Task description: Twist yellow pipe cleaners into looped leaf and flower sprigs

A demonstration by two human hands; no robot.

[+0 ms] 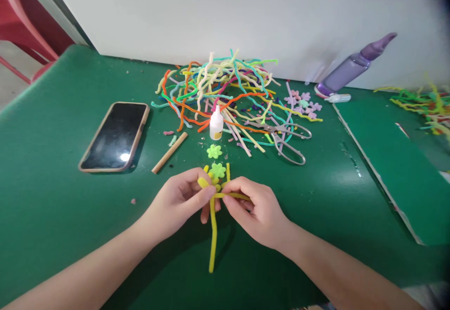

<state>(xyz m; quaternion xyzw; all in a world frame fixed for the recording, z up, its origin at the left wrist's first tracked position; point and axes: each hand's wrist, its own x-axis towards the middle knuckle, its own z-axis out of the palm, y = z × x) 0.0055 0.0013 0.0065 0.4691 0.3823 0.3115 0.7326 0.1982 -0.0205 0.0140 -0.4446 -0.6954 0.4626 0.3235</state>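
Both my hands meet over the green table (52, 216) and pinch a yellow pipe cleaner (213, 239). My left hand (179, 202) grips its looped upper end with thumb and fingers closed. My right hand (255, 209) pinches another part of the same yellow piece that runs sideways to the right. A long yellow tail hangs down toward me. A small green flower shape (218, 170) sits at the top of the bundle, just above my fingers. A second green flower shape (214, 151) lies on the table a little farther away.
A pile of coloured pipe cleaners (225, 89) lies at the back. Beside it are a small white glue bottle (216, 123), metal pliers (286, 139), a wooden stick (169, 152) and a dark phone (115, 136). A purple bottle (351, 66) leans at the right; a red chair (21, 24) stands far left.
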